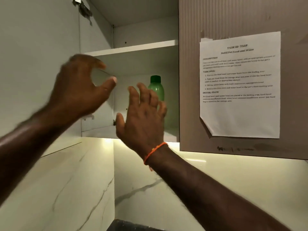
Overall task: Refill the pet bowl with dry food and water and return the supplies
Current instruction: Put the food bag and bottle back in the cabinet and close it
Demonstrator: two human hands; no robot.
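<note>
Green bottle (pixel 157 90) stands upright on the lower shelf of the open cupboard (pixel 133 49), cap on (darker green than the body). Right hand (pixel 143 119) is raised in front of the bottle and partly covers its lower half; fingers spread and nearly straight, holding nothing; whether they touch the bottle cannot be told. Orange string (pixel 154 151) sits on that wrist, below the bottle. Left hand (pixel 81 87) is up to the left of the bottle, blurred, fingers and thumb curved into a wide C with nothing between them. Printed sheet (pixel 240 85) is taped to the closed door right of the bottle.
</note>
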